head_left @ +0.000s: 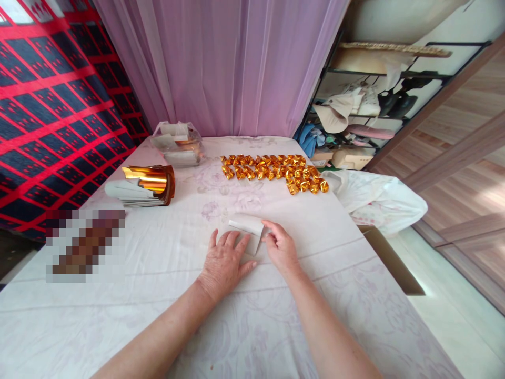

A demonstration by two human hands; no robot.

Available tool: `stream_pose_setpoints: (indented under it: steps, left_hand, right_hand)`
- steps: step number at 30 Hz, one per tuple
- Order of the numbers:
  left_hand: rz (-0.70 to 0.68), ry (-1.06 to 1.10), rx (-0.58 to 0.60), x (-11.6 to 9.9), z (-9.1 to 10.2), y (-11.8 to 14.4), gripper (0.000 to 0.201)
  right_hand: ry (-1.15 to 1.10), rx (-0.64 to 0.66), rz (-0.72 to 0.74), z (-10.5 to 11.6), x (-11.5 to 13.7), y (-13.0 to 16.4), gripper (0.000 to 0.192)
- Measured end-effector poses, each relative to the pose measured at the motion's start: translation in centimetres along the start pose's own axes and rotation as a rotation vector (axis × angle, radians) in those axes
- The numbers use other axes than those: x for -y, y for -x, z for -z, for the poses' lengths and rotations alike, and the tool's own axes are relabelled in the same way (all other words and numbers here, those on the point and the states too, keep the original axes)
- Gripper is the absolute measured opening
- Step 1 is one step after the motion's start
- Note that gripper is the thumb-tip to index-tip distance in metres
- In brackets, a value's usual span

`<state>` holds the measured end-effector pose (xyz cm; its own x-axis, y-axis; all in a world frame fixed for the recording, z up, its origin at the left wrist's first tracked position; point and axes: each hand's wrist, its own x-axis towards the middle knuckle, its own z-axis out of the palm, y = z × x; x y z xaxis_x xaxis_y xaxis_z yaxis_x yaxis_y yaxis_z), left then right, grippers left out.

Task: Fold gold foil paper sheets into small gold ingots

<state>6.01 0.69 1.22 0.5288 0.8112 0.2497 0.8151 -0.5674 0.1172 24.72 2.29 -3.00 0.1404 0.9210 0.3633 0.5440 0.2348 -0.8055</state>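
Observation:
A small grey-white sheet of paper (245, 223) lies on the cloth-covered table, its far part curled over toward me. My left hand (224, 259) rests flat with fingers spread, the fingertips touching the near part of the sheet. At the sheet's right edge, my right hand (281, 246) pinches the curled corner between thumb and forefinger. Beyond both hands, several folded gold foil pieces (272, 168) sit in rows. To the left is a bent stack of gold foil sheets (152, 178) with grey-white backs.
A clear plastic bag (182, 145) with more sheets stands at the table's far left. A blurred-out patch (84, 245) covers something at the left edge. Beyond the right edge are a white plastic bag (382, 200), a cardboard box (394, 263) and a shelf rack (379, 73).

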Motion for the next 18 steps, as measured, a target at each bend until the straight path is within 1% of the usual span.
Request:
stream_pose_setpoints:
  steps: [4, 7, 11, 13, 15, 18]
  left_hand:
    - [0.038, 0.008, 0.031, -1.2, 0.1, -1.5, 0.054]
    - [0.049, 0.013, 0.027, -1.7, -0.1, -2.4, 0.046]
    - [0.036, -0.001, 0.008, -1.5, -0.4, -2.9, 0.027]
    - [0.015, 0.002, 0.005, -1.2, -0.5, -2.9, 0.022]
    - [-0.008, 0.017, 0.003, -1.0, -0.5, -2.8, 0.021]
    - [-0.025, 0.052, -0.005, -0.8, -0.5, -2.6, 0.027]
  right_hand:
    - [-0.022, -0.002, 0.03, 0.0, -0.1, 0.0, 0.045]
    - [0.0, -0.007, 0.067, 0.1, -0.2, -0.1, 0.044]
    - [0.038, -0.009, 0.106, 0.4, -0.4, -0.3, 0.039]
    - [0.053, -0.007, 0.108, 0.5, -0.5, -0.4, 0.039]
    - [0.06, -0.001, 0.105, 0.6, -0.6, -0.5, 0.042]
    - [0.053, 0.0, 0.099, 0.6, -0.7, -0.7, 0.045]
